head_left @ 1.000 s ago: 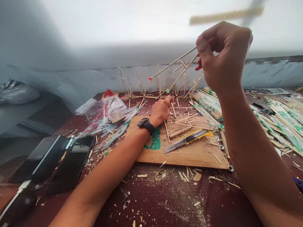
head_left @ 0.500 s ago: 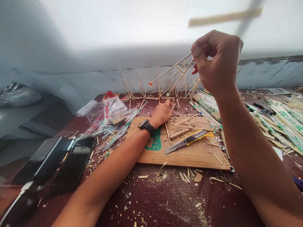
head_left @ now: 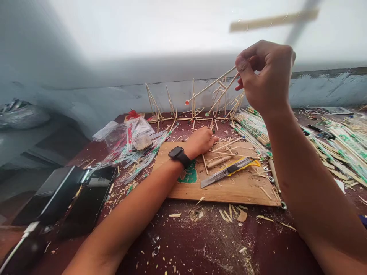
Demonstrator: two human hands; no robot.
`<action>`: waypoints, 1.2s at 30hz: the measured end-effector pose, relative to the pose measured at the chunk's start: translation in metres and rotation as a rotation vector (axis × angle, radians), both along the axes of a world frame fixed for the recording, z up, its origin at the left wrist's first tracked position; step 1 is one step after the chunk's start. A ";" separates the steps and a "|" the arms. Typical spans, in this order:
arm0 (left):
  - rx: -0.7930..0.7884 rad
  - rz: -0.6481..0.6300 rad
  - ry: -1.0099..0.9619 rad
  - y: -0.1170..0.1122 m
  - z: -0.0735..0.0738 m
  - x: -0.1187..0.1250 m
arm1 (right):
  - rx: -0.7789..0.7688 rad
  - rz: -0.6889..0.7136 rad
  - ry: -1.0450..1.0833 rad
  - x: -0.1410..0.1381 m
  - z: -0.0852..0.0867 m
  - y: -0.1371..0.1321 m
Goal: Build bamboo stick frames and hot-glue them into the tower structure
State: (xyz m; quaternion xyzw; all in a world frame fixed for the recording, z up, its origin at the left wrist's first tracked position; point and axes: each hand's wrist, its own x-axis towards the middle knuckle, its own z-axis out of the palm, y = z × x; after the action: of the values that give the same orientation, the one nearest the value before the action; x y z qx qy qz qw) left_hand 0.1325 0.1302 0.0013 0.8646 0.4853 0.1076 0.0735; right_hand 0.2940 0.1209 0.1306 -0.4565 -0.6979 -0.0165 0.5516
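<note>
High on the right, my right hand [head_left: 266,76] is closed, pinching the top of a pair of thin bamboo sticks [head_left: 213,84] that spread downward in a narrow V. One stick ends in a red tip, the other in a green one. My left hand [head_left: 202,142], with a black watch [head_left: 178,153] on its wrist, reaches over the far part of a wooden board [head_left: 183,193]. Its fingers point right, partly spread, close to loose sticks [head_left: 229,147]; their undersides are hidden. On the board lie a yellow utility knife [head_left: 229,172] and a short wooden rod [head_left: 219,162].
Upright stick frames [head_left: 153,101] stand along the wall. Plastic packaging [head_left: 137,133] lies at left, near two dark phone-like devices [head_left: 86,202]. Packed stick bundles [head_left: 252,126] are at right. Shavings [head_left: 226,215] and metal rings [head_left: 156,250] litter the dark red table.
My left hand has moved right and slightly nearer, toward the loose sticks on the board. My right hand, still gripping the joined sticks, has shifted a little right and down.
</note>
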 end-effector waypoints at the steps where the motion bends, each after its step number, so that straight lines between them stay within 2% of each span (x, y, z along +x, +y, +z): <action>1: -0.002 0.000 0.011 -0.001 0.000 0.000 | -0.009 -0.016 -0.001 0.000 0.000 0.000; 5: -0.020 0.003 0.040 -0.007 0.003 0.001 | -0.042 -0.062 -0.025 -0.002 -0.001 0.000; 14: -0.077 0.075 0.086 -0.014 0.012 0.002 | 0.004 -0.028 -0.014 -0.007 -0.003 0.002; 30: -0.113 0.078 0.060 -0.005 -0.004 -0.001 | -0.018 -0.060 -0.031 -0.008 -0.002 0.000; 36: -0.114 0.081 0.055 -0.004 -0.003 -0.001 | -0.006 -0.040 -0.016 -0.008 -0.001 0.000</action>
State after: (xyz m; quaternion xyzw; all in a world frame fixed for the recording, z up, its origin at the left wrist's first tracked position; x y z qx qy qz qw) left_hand 0.1317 0.1261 -0.0022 0.8412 0.5272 0.0591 0.1046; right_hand 0.2861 0.1208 0.1296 -0.4719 -0.6930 -0.0291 0.5443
